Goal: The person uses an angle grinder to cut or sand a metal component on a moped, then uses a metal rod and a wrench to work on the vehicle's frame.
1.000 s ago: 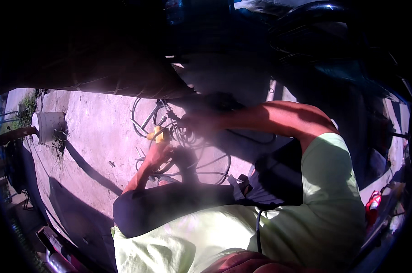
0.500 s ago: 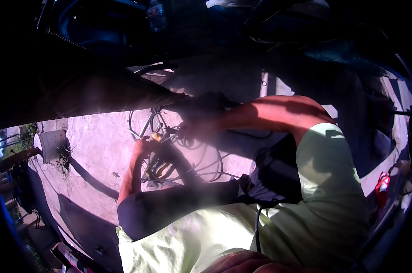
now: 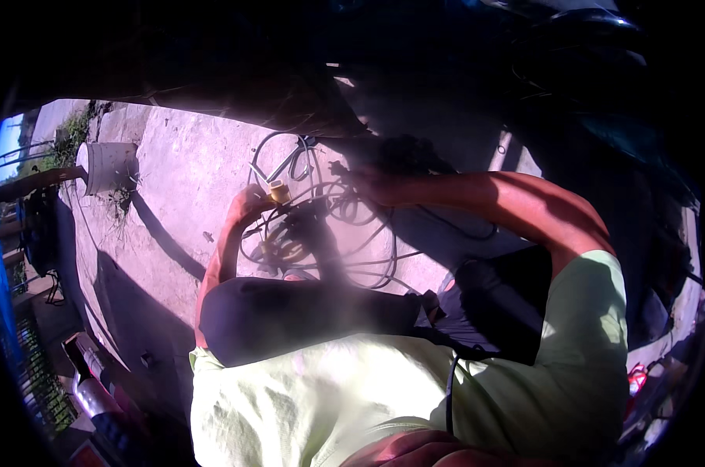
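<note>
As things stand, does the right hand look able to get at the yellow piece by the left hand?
Probably yes: the right hand is near, to the right of the yellow piece that the left hand holds, and only loose cables seem to lie between.

Cables [image 3: 341, 206] lie on the floor [image 3: 196, 171] before the leg [image 3: 305, 315], right of the bucket [image 3: 109, 169].

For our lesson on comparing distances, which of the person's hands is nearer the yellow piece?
Left. The left hand holds the yellow piece; the right hand is apart from it, to its right, in shadow.
</note>
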A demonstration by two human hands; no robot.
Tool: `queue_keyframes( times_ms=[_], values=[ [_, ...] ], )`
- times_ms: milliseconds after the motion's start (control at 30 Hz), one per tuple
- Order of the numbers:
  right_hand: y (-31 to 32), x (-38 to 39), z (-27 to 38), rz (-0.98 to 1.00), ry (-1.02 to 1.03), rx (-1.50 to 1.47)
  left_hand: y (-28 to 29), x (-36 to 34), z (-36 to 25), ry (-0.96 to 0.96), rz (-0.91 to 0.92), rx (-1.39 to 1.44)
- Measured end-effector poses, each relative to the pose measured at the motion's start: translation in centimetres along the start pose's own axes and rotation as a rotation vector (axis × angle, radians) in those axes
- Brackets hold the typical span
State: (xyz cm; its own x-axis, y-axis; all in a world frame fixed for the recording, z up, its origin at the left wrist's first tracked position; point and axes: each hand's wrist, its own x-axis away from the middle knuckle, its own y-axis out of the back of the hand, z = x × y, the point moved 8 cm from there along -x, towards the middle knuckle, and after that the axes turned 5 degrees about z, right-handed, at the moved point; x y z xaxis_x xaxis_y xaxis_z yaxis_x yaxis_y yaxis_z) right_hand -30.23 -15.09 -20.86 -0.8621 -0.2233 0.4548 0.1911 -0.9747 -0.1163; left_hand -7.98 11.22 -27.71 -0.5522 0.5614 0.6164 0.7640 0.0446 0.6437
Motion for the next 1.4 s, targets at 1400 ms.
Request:
queue_keyframes(
  times_ms=[1400],
  values=[
    [-2.7, -0.5, -0.2, 0.115, -0.238, 0.050, 0.9, 10.6, -19.4, -0.755, -0.239, 0.016]
  ],
)
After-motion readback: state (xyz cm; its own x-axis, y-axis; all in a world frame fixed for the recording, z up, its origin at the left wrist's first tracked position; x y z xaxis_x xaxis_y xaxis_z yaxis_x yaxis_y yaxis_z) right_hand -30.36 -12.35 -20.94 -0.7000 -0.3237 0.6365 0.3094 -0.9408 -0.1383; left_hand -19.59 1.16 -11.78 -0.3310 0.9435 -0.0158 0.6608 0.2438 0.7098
